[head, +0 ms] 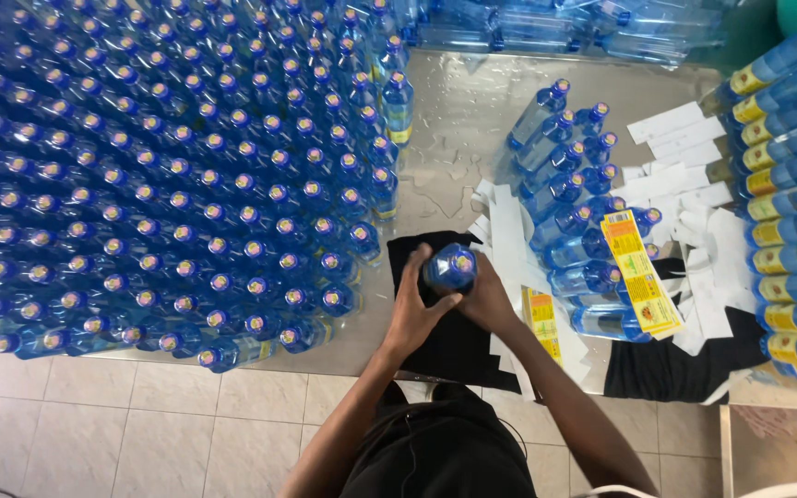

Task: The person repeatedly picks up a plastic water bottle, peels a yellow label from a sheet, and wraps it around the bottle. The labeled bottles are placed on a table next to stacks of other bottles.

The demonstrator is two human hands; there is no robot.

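I hold one blue plastic bottle point(451, 267) upright over a black cloth point(454, 346) on the metal table point(458, 120). My left hand point(414, 309) wraps its left side and my right hand point(488, 297) grips its right side. The bottle's body is hidden by my hands; only its cap and shoulder show. A yellow label strip point(541, 318) lies just right of my right hand.
A dense block of several upright blue bottles point(168, 175) fills the table's left. Several bottles lie on their sides point(569, 212) at the centre right with a yellow label sheet point(638, 272) on them. White backing strips point(684, 184) are scattered. Labelled bottles point(791, 184) are stacked at the right edge.
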